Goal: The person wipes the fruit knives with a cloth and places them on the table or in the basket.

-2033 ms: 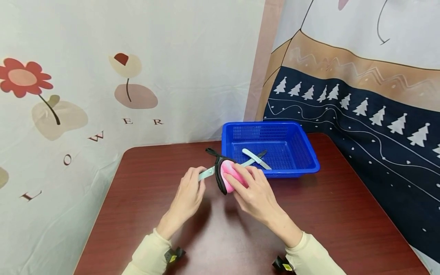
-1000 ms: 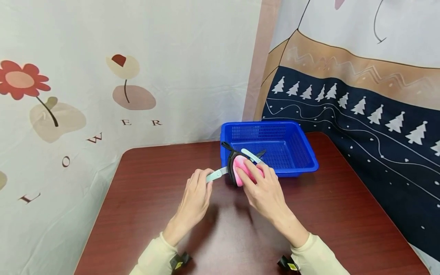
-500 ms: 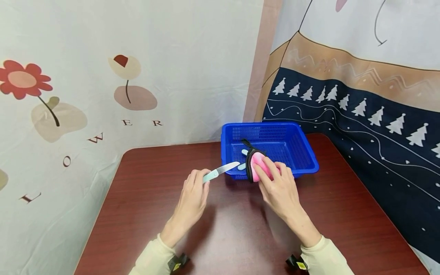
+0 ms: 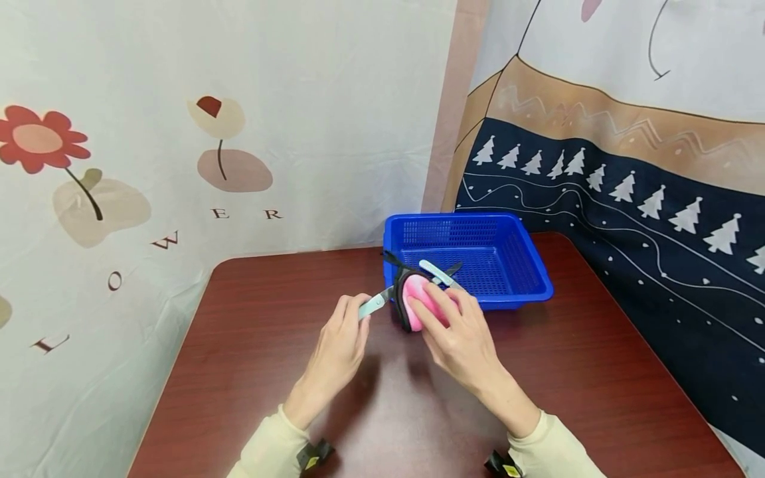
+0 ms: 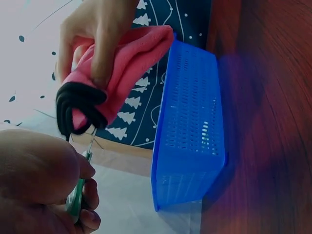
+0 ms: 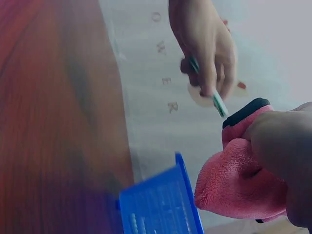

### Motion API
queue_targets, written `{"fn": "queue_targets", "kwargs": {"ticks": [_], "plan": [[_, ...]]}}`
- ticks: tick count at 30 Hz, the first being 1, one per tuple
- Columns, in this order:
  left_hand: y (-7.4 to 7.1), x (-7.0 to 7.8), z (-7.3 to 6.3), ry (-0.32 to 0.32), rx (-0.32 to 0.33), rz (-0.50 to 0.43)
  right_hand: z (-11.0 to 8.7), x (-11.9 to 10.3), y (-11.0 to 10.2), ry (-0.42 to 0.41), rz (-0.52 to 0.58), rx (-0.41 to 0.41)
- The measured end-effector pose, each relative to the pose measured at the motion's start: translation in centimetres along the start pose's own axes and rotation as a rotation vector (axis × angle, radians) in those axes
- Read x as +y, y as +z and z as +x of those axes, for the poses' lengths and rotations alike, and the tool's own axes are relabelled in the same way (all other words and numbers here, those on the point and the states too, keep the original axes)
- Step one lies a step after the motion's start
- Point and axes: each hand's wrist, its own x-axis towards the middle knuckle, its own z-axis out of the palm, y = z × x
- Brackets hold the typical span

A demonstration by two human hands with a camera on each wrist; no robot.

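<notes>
My left hand (image 4: 335, 348) grips the pale green handle of a small knife (image 4: 373, 304). Its blade points right, and the far part is hidden in or behind the fold of a pink cloth (image 4: 416, 302). That cloth has a black edge and a black hanging loop. My right hand (image 4: 466, 338) pinches it folded, thumb and fingers on opposite sides. In the left wrist view, the blade meets the black-edged fold of the cloth (image 5: 131, 58). Both hands are held above the table, just in front of the blue basket.
A blue plastic basket (image 4: 534, 279) stands at the back of the dark red-brown table (image 4: 269, 299). Inside lies a knife with a pale handle (image 4: 436, 271), crossing another one partly hidden by the cloth. Printed curtains (image 4: 335, 133) hang behind the table and to its right.
The cloth slid right off the blade, baring it half a second ago, and has since come back left over it. The left hand keeps its grip on the knife and has shifted slightly right.
</notes>
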Motion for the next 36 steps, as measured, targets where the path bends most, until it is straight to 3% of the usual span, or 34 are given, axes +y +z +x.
{"fn": "queue_targets", "kwargs": {"ticks": [4,12,36], "plan": [[0.1,0.3,0.1,0.014,-0.006,0.002,0.3,-1.2,0.7,-0.037,-0.005,-0.048],[0.4,0.5,-0.1,0.043,-0.003,-0.001,0.3,-2.3,1.3,-0.028,-0.028,-0.136],[-0.1,0.5,-0.4,0.015,-0.044,-0.013,-0.6,1.3,-0.2,0.068,-0.060,-0.145]]}}
